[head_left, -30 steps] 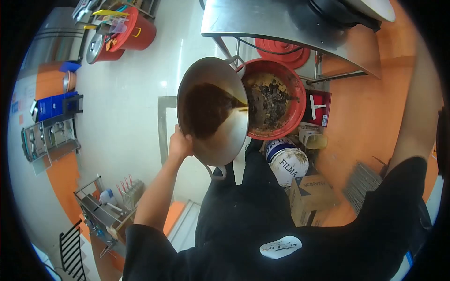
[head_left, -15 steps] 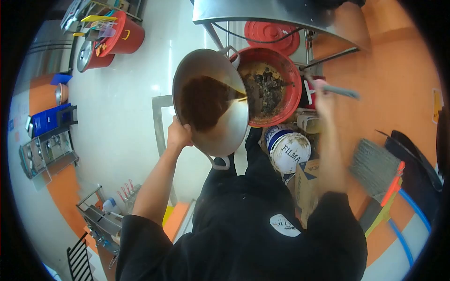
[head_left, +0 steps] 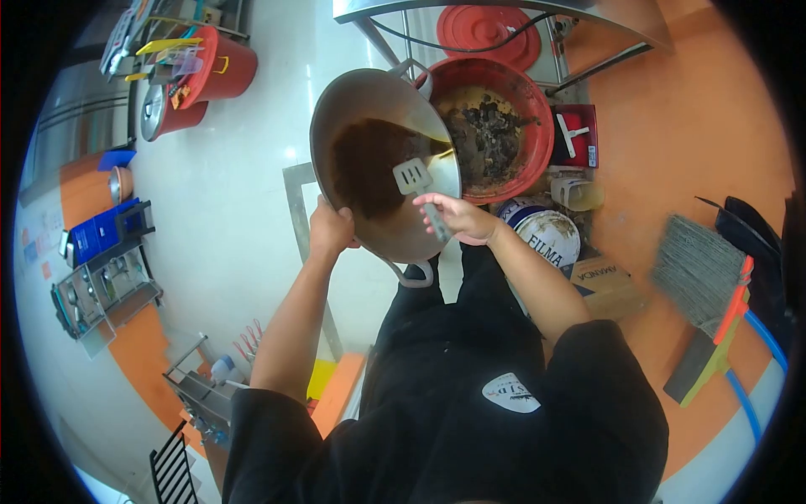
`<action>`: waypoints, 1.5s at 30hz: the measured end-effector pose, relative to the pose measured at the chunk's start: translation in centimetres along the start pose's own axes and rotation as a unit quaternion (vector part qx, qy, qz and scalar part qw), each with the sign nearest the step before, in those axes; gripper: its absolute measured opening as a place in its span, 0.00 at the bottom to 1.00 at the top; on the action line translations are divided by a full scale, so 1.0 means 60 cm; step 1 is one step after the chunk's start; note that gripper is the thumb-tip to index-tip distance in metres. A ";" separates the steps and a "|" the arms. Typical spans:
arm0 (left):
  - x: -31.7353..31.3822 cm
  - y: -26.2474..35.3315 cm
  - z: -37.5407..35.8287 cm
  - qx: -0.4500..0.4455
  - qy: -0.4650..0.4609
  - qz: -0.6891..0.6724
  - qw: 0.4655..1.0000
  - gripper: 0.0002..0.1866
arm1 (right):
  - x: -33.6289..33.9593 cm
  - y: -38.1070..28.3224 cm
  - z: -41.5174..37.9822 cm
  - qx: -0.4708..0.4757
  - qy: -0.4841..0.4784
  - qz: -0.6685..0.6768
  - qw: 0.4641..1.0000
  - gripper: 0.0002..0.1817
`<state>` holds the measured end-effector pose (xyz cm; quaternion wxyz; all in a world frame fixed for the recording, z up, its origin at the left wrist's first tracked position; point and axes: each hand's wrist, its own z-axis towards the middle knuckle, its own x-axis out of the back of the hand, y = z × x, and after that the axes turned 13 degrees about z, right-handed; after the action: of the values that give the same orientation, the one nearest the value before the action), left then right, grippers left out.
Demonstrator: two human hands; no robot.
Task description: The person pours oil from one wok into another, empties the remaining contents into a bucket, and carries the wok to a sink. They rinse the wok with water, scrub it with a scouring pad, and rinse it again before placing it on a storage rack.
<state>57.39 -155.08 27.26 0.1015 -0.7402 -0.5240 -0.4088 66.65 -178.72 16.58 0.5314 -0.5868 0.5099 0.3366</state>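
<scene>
A large grey wok (head_left: 411, 227) with two loop handles is tilted toward a red bucket (head_left: 541, 126), its right rim overlapping the bucket's opening. Dark brown liquid (head_left: 369, 168) lies in the wok, with a yellowish streak reaching the right rim. My left hand (head_left: 332, 228) is closed on the wok's near left rim. In my right hand (head_left: 457, 218) is a slotted spatula (head_left: 412, 176), gripped by its grey handle, its head over the wok's inside. Dark lumpy scraps (head_left: 491, 139) in murky brown liquid fill part of the bucket.
Beyond the bucket a red lid (head_left: 487, 38) lies under a metal table (head_left: 504, 7). A white FILMA tub (head_left: 550, 237) and a cardboard box (head_left: 604, 286) stand close to my legs. To the right are a broom (head_left: 701, 273) and a red dustpan (head_left: 575, 126).
My right hand has swung in from the far right, bringing the spatula over the wok. The wok stays tilted at the bucket in my left hand.
</scene>
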 end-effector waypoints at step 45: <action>-0.051 0.030 -0.033 -0.008 0.027 0.055 0.998 0.33 | -0.098 0.017 0.110 -0.119 0.344 -0.211 0.907 0.08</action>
<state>57.61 -159.12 26.85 0.1318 -0.7573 -0.4765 -0.4268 65.15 -170.84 20.40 0.3076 -0.8193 0.4811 0.0518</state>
